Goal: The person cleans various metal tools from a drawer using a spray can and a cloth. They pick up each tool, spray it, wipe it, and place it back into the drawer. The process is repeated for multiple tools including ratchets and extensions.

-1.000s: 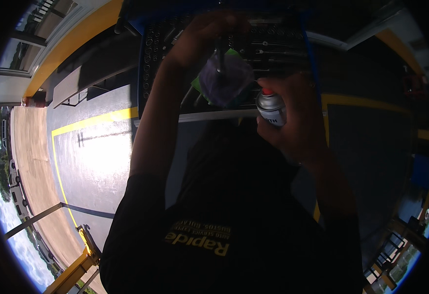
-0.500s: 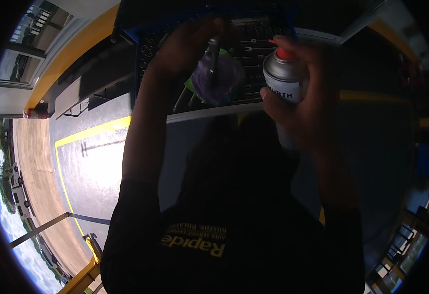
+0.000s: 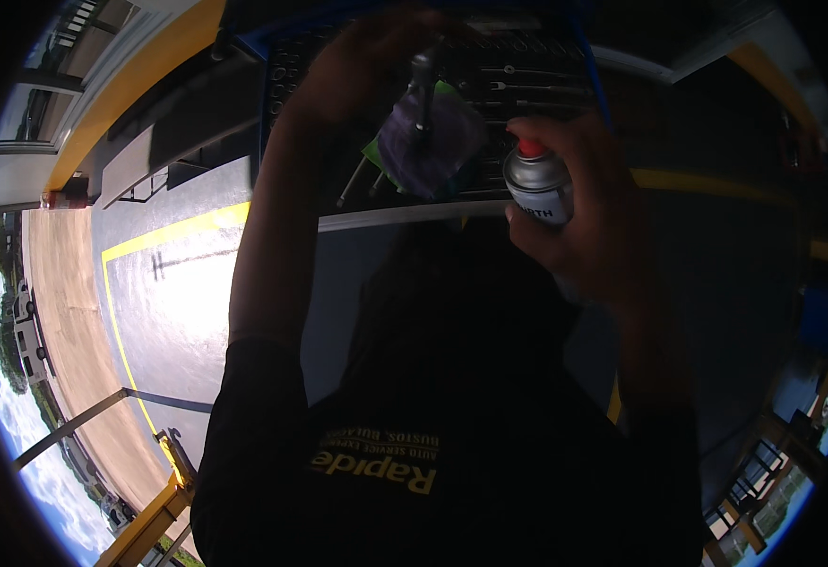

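Observation:
My left hand [image 3: 367, 66] reaches over the tool drawer and is closed on a chrome ratchet [image 3: 422, 90], whose shiny shaft points down toward me. The fingers are dark and partly hidden. Under the ratchet lies a purple cloth [image 3: 452, 142] with a green cloth [image 3: 372, 152] showing at its edges. To the right, my right hand [image 3: 589, 208] is wrapped round a silver and white spray can [image 3: 535, 175]. Its forefinger lies at the red spray cap [image 3: 530, 147], and the can stands off to the right of the cloth.
Beneath my hands is an open blue-edged drawer [image 3: 595, 76] holding rows of wrenches [image 3: 518, 86] and sockets. A light bench [image 3: 149, 156] stands to the left. Yellow lines [image 3: 178, 227] mark the grey floor, and a yellow post [image 3: 149, 524] rises at lower left.
The spray can and right hand have shifted slightly down and left, nearer the cloth. The left hand with the ratchet stays over the cloth. My view has tilted a little.

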Motion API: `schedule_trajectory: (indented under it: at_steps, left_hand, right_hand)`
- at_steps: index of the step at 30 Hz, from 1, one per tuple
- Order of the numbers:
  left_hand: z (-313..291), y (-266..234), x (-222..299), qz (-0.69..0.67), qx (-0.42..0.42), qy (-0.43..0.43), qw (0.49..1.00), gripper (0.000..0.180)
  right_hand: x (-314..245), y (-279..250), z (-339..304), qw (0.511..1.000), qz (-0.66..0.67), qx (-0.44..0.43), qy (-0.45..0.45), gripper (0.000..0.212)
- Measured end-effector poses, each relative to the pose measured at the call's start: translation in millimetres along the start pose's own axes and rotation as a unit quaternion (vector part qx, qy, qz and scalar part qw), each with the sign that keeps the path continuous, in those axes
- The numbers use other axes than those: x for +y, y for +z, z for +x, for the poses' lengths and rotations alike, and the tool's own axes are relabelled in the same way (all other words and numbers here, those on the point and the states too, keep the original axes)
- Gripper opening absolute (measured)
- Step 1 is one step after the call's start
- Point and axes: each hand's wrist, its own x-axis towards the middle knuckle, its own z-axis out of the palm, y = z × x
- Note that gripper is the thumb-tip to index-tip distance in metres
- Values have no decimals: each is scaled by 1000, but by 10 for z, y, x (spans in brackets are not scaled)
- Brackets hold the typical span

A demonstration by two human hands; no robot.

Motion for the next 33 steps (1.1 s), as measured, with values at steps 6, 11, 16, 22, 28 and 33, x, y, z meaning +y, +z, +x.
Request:
schedule_trajectory:
  at_steps: [6,11,16,22,28,33]
  left_hand:
    - [-123,226,275,42,-9,35,998,40]
    - [-75,230,345,35,-21,65,997,39]
    - [-178,240,422,-28,32,4,999,35]
    - [-92,4,329,-63,60,29,996,46]
    - [82,-319,72,27,103,65,992,49]
    - [-40,-186,184,-62,189,24,980,48]
  right_hand:
    - [87,-2,-122,998,38,-35,20,61]
    - [177,6,-113,994,29,-90,45,64]
    - [168,-83,79,975,-23,-217,29,63]
    - [844,-279,1366,985,151,53,61,64]
    - [1929,114,3290,955,-93,279,-42,78]
    - [2067,278,3635,961,-100,256,-36,84]
